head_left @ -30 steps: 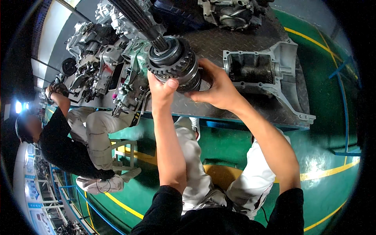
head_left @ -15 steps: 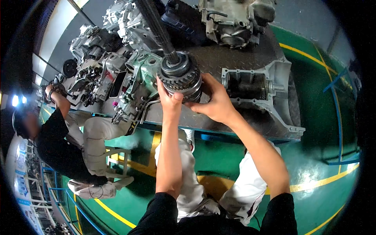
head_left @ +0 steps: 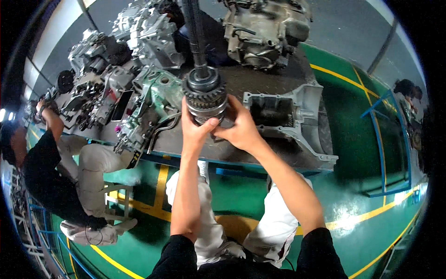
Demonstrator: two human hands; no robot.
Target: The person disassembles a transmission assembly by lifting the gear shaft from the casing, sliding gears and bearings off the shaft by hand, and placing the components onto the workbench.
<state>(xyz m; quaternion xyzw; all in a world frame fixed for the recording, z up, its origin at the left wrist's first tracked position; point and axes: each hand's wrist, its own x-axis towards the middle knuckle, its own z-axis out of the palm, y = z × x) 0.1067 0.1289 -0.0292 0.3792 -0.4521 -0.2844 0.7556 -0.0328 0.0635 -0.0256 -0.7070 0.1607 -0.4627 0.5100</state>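
Note:
Both hands grip a transmission shaft [head_left: 199, 44] by its stack of gears [head_left: 204, 96], close to the near edge of the workbench. The long splined end points up and away, and the lower end is hidden behind my fingers. My left hand [head_left: 194, 128] is closed around the left side of the gears, its thumb toward me. From the right, my right hand [head_left: 242, 124] wraps the same stack, with its thumb close to the left one. An open grey metal housing [head_left: 304, 118] lies on the bench right of the shaft.
A large gearbox casing [head_left: 267, 35] stands at the back of the workbench [head_left: 223, 156]. Silver casings [head_left: 153, 42], a greenish casing [head_left: 160, 86], a phone [head_left: 122, 106] and small metal parts fill the left. A seated co-worker [head_left: 46, 179] reaches onto the bench there.
My view has swung right, so the bench and parts sit further left in the picture. The shaft stands more upright, and both hands still hold it.

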